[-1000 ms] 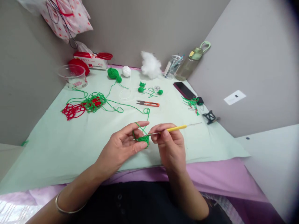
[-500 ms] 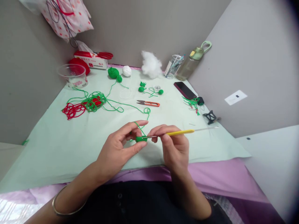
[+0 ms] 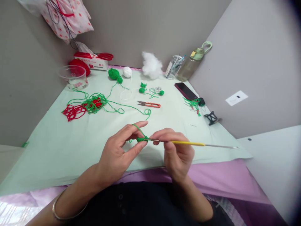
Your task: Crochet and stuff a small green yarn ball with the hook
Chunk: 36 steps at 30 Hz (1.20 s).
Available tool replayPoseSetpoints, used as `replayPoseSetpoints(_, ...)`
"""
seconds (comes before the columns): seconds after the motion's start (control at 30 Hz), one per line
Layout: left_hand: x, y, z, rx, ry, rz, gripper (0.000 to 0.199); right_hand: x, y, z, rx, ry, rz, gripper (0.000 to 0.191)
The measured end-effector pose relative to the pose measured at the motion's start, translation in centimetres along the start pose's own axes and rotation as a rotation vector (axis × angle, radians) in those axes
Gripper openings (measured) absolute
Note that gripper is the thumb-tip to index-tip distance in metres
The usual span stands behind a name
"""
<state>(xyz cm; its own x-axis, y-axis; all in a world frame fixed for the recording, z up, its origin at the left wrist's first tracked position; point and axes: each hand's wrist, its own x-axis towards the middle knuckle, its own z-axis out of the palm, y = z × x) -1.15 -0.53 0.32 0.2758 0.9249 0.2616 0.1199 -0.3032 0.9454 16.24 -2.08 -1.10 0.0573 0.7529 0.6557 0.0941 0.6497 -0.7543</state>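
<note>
Between the thumb and fingers of my left hand [image 3: 119, 146] is a small green crochet piece [image 3: 141, 139], partly hidden by the fingertips. Green yarn [image 3: 147, 113] runs from the table up over my raised left index finger. My right hand [image 3: 176, 150] grips a crochet hook [image 3: 188, 142] with a yellow handle and metal ends. The hook's left tip meets the right side of the green piece; its other end points out to the right, over the table.
Orange thread snips [image 3: 152, 105] lie beyond my hands. Tangled green and red yarn [image 3: 94, 105] is at left. Further back are green and white yarn balls [image 3: 127, 72], white stuffing [image 3: 152, 66], a bottle [image 3: 190, 64] and a clear tub [image 3: 72, 77]. A phone [image 3: 186, 91] rests at right.
The hook has moved right and its right end has tipped lower. My right hand has shifted slightly right and down; my left hand still holds the green piece in nearly the same place.
</note>
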Motion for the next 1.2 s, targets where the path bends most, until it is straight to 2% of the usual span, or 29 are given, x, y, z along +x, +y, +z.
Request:
replayPoseSetpoints(0.1,0.0,-0.1,0.0,-0.021,0.002,-0.013,0.034,0.1,-0.1,-0.1,-0.020,-0.035,0.010,0.017)
replayPoseSetpoints(0.2,0.1,-0.2,0.0,0.009,0.025,0.005,0.036,0.1,-0.4,-0.3,-0.122,-0.089,-0.073,0.020)
replayPoseSetpoints(0.3,0.1,-0.1,0.1,0.107,0.066,0.082,0.035,-0.1,-0.4,-0.3,-0.209,-0.137,-0.162,0.024)
replayPoseSetpoints(0.43,0.3,0.2,0.3,0.135,0.065,0.122,0.034,-0.5,-0.1,-0.1,-0.257,-0.149,-0.238,0.027)
replayPoseSetpoints(0.6,0.2,0.2,0.6,-0.158,0.036,-0.119,0.037,-1.0,0.3,0.0,-0.495,-0.110,-0.387,0.042)
replayPoseSetpoints(0.77,0.0,0.3,1.0,-0.532,-0.007,-0.285,0.044,-1.5,0.7,0.2,-0.691,-0.030,-0.446,0.038)
replayPoseSetpoints(0.83,0.1,0.4,0.9,-0.729,-0.069,-0.414,0.048,-1.3,0.7,0.2,-0.600,-0.039,-0.396,0.034)
replayPoseSetpoints(0.93,0.5,0.5,0.4,-0.835,-0.111,-0.525,0.047,-0.5,0.5,0.0,-0.254,0.008,-0.168,0.025)
replayPoseSetpoints(1.07,0.7,0.2,0.0,-0.751,-0.071,-0.465,0.039,0.4,0.5,0.1,0.197,0.092,0.147,0.019)
replayPoseSetpoints(1.13,0.6,0.0,0.2,-0.706,-0.072,-0.427,0.038,0.5,0.6,0.4,0.273,0.064,0.206,0.017)
replayPoseSetpoints(1.2,0.5,-0.2,0.6,-0.680,-0.090,-0.401,0.038,0.4,0.8,0.7,0.257,0.059,0.213,0.016)
